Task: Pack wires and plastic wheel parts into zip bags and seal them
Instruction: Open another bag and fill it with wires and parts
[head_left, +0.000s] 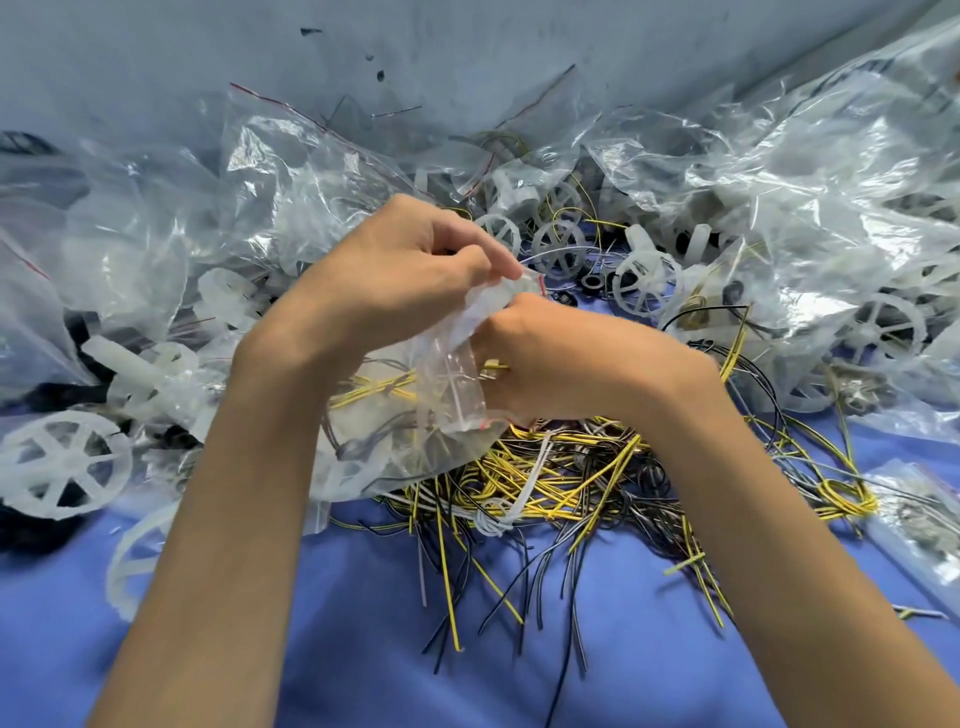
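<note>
- We see two bare hands meeting in the middle of the view, both holding one small clear zip bag (454, 364).
- The left hand (400, 270) has its fingers curled, with thumb and forefinger pinching the bag's top edge.
- The right hand (576, 358) is curled against the same edge from the other side. Its fingertips are hidden behind the hand, so we cannot tell exactly how they lie.
- The bag hangs down from the grip, between the two wrists.
- Yellow and dark strands show through clear plastic just left of it. We cannot tell whether they sit inside this bag or another beneath it.
- Just below the grip, a loose tangle of wires (550, 473), yellow, black and white, lies on a blue table (363, 665).
- Beyond the grip, white spoked wheels (644, 280) lie mixed with more strands.
- Well left of the grip and lower, a large wheel (62, 467) lies flat.
- Crumpled clear bags (779, 171) are heaped to the left, behind and to the right of the grip.
- Far right of the grip, a small filled packet (919, 519) lies at the edge of view.
</note>
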